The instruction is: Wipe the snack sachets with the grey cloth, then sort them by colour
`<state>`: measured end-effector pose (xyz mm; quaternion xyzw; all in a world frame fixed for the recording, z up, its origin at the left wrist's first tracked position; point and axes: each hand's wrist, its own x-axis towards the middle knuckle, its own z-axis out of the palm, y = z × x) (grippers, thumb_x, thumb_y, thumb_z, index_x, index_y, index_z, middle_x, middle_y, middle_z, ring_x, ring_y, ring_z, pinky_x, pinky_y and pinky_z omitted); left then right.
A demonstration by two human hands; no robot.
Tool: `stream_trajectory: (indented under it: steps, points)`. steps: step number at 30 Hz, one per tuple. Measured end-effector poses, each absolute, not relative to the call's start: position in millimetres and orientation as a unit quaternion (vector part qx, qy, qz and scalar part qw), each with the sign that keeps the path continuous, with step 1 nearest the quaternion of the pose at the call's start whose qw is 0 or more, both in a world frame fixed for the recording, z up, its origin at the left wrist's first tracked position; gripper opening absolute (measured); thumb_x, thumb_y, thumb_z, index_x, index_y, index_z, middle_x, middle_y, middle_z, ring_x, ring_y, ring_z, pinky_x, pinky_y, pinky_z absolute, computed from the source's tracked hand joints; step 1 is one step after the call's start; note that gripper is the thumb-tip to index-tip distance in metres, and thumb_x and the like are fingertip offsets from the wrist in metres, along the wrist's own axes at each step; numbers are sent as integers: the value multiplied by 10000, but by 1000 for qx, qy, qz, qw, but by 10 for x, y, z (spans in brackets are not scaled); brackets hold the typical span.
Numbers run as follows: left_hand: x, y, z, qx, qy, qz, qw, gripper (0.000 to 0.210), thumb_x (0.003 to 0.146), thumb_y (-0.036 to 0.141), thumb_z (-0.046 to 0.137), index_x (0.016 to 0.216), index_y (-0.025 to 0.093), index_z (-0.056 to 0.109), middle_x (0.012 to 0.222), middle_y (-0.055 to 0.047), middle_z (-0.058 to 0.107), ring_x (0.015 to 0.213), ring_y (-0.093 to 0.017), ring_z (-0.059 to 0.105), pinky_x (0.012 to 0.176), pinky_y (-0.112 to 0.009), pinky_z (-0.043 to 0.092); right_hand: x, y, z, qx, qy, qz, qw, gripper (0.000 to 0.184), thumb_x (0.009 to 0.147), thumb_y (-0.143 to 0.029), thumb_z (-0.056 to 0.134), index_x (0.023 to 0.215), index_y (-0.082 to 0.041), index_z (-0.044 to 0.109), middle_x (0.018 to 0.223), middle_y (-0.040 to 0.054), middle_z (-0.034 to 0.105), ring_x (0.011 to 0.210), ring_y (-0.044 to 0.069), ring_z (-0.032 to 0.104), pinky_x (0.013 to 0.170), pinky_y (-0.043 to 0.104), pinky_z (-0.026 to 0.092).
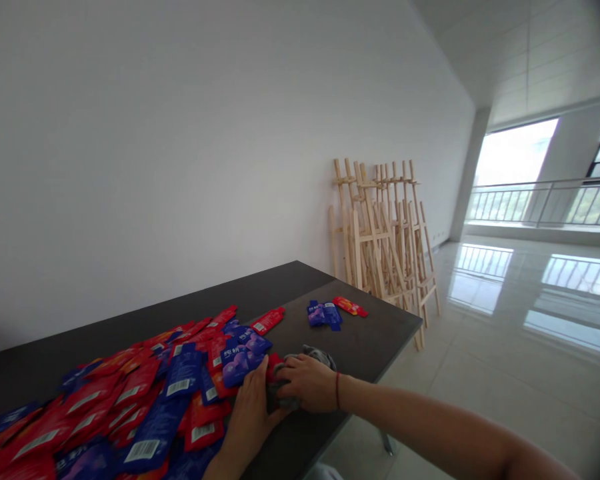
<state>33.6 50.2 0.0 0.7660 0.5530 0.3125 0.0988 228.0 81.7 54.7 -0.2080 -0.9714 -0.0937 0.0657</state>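
Observation:
My right hand (310,383) is closed over a bunched grey cloth (320,355) on the dark table. A red packet (274,363) shows between my two hands, partly covered by my right fingers. Beside it, my left hand (253,407) rests at the edge of the packet pile, its fingers stretched out and its thumb apart. Purple-blue packets with fruit pictures (235,363) lie just beyond my left fingertips. A large heap of flat red packets (95,393) and blue packets (183,373) spreads to the left.
Farther along the dark table (300,280) lie some blue packets (324,315) and a red packet (350,307). Several wooden easels (375,233) lean against the white wall (180,147) behind. A shiny tiled floor (470,373) extends right towards a railing (540,203) and windows.

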Motion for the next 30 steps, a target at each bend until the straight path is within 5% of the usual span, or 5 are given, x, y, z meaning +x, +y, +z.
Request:
stream_trajectory:
  steps: [13,21,27,30]
  points:
    - [364,446,57,790,527,300,90,798,739,263,606,1451,249,248,1467,-90,422,1369,-266,381,1122,-491,340,1854,1382,519,-382,-918,-89,64,208,879,-240,524,1011,-189,676,1041,97,645,1002,276,540,808,420,458]
    - [336,365,56,830,504,238,25,549,798,269,545,1340,238,467,1469,-76,449,1345,-258,425,1110,-468,379,2459,1200,388,-390,-917,-57,68,337,803,-237,604,1135,-260,654,1239,65,589,1077,270,514,844,394,439]
    - [495,397,173,851,501,151,46,714,755,386,633,1415,261,391,1545,-46,333,1405,-284,319,1131,-476,335,3224,1150,335,-437,-896,-48,62,451,749,-182,624,1193,-266,631,1272,68,571,1117,288,495,901,418,405]
    - [668,443,255,845,522,112,29,577,795,239,528,1369,242,465,1482,-48,441,1329,-267,426,1089,-440,380,3371,1258,393,-491,-868,-31,69,492,748,-254,661,1236,-233,607,1260,98,579,1121,303,499,936,449,385]
